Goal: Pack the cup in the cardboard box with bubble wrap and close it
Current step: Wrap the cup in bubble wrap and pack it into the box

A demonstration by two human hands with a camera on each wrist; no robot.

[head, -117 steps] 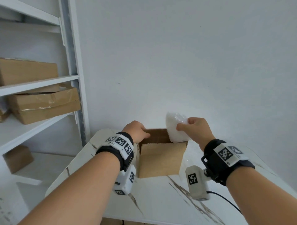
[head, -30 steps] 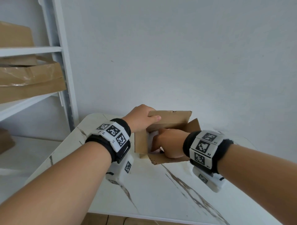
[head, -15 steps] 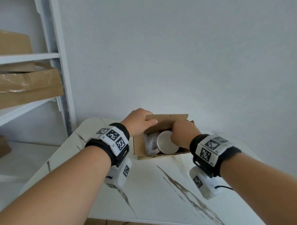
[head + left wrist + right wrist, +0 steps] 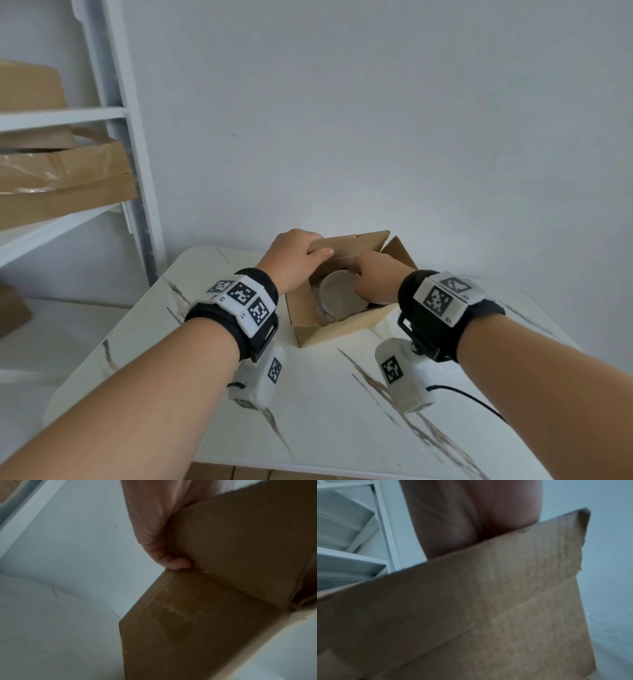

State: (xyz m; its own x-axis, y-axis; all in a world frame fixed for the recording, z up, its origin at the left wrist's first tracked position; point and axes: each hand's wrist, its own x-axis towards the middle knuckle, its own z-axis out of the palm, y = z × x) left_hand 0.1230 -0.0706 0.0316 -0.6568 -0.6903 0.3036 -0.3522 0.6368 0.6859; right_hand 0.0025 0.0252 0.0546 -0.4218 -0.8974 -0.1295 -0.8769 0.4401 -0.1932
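Note:
The small cardboard box (image 4: 308, 308) stands on the white marble table (image 4: 325, 394), tipped with its opening toward me. A pale round cup (image 4: 337, 296) lies inside, its circular end facing me, with a bit of bubble wrap (image 4: 321, 314) showing at its lower left. My left hand (image 4: 294, 257) grips the box's upper left flap, the thumb (image 4: 178, 563) pressed on the cardboard (image 4: 223, 601). My right hand (image 4: 376, 281) reaches into the box and curls round the cup's right edge; its fingertips are hidden. In the right wrist view a box flap (image 4: 488, 601) covers the fingers.
A white metal shelf unit (image 4: 68, 116) stands at the left with larger cardboard boxes (image 4: 65, 185) on it. A plain white wall is just behind the table. A black cable (image 4: 472, 401) runs off my right wrist camera over the table.
Earlier the box stood upright while my right hand put bubble wrap in. It now tips toward me, and the right hand has brought the cup deeper inside. My left hand keeps its grip.

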